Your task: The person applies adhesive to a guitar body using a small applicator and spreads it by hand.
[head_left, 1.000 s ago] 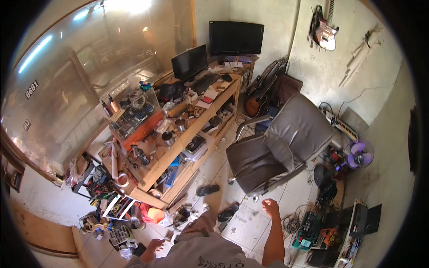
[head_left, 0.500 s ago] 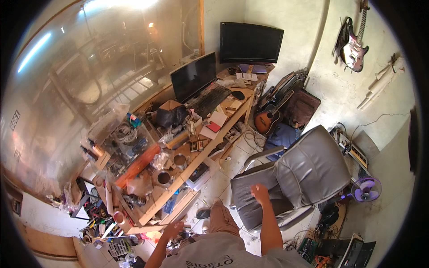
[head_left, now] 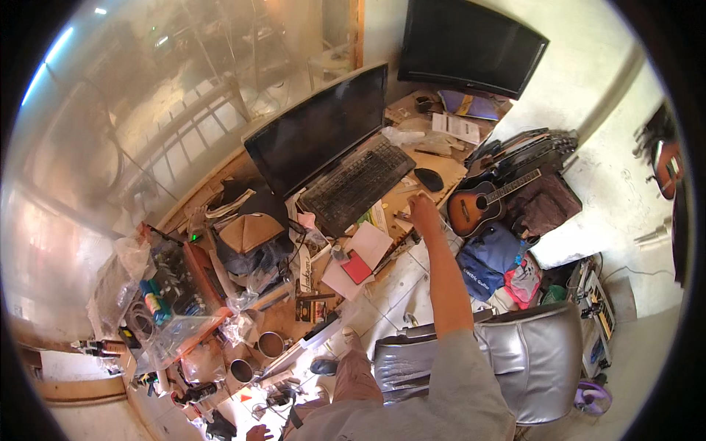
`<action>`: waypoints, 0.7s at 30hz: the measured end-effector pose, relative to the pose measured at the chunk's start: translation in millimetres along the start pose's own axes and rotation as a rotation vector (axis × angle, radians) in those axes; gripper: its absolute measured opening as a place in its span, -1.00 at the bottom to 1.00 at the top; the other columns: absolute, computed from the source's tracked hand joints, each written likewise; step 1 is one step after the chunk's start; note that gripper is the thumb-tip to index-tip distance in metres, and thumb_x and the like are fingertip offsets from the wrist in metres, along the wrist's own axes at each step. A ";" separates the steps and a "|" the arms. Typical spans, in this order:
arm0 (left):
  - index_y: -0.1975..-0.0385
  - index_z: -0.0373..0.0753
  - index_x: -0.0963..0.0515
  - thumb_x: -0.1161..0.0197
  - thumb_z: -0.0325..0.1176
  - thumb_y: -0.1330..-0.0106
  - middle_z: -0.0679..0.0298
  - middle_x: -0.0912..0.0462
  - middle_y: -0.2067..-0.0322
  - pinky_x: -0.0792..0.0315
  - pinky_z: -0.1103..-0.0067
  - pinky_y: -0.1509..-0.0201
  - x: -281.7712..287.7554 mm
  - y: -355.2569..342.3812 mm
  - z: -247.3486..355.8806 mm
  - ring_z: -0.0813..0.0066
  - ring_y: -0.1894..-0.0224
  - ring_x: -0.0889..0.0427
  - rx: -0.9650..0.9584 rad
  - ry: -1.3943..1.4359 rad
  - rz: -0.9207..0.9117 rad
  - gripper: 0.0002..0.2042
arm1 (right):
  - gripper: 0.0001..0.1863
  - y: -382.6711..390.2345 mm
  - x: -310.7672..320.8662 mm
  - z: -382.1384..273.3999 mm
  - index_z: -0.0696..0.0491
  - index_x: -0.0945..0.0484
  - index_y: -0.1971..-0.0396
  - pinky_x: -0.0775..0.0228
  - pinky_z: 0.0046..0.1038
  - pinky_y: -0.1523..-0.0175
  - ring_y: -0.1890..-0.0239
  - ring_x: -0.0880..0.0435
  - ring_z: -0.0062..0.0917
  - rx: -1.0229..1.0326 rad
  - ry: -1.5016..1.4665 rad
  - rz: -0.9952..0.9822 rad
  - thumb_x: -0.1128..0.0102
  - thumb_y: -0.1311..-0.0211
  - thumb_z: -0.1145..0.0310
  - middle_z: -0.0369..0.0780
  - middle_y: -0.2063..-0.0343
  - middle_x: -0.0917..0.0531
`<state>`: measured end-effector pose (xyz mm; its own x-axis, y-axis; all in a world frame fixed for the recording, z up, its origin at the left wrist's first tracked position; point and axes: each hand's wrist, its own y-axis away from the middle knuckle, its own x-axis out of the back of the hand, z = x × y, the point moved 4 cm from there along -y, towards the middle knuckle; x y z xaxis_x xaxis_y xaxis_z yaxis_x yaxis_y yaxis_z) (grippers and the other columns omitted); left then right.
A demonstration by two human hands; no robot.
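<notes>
My right arm stretches forward over the desk (head_left: 435, 163), and my right hand (head_left: 424, 214) is at its front edge with the fingers curled together. Whatever they pinch, if anything, is too small to make out. Just beyond the hand lies a black computer mouse (head_left: 429, 179), with a dusty black keyboard (head_left: 358, 185) to its left. A small card-like piece (head_left: 402, 216) lies beside my fingers. My left hand (head_left: 259, 433) hangs low at the bottom edge, away from the desk, its fingers loosely apart and holding nothing visible.
Two dark monitors (head_left: 323, 128) stand at the back. Two mugs (head_left: 271, 343) sit among clutter, near a red notebook (head_left: 357, 267). A grey office chair (head_left: 529, 356) is close on my right. An acoustic guitar (head_left: 476, 209) leans beyond the desk, beside a blue bag (head_left: 491, 257).
I have come closer to the desk. My right hand has moved from above the chair seat forward to the desk edge by the mouse. My left hand has dropped lower in view.
</notes>
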<state>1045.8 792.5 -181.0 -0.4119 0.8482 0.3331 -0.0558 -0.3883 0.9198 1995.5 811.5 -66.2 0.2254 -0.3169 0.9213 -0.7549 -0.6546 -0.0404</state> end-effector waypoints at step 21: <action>-0.09 -0.08 -0.73 -0.51 0.09 -0.24 0.28 -0.81 0.42 -0.59 0.53 0.36 -136.6 126.2 -24.5 0.52 0.41 -0.73 0.215 0.577 0.324 -0.49 | -0.63 -137.7 -92.9 16.3 0.00 -0.73 -0.01 -0.40 -0.08 -0.38 -0.25 -0.57 -0.08 0.369 0.318 -0.164 -0.36 -0.25 0.17 -0.04 -0.11 -0.68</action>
<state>1072.7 618.9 -115.4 -0.7983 0.3509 0.4894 0.3090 -0.4589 0.8330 2088.5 919.9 -152.5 0.0811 -0.0027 0.9967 -0.4445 -0.8952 0.0337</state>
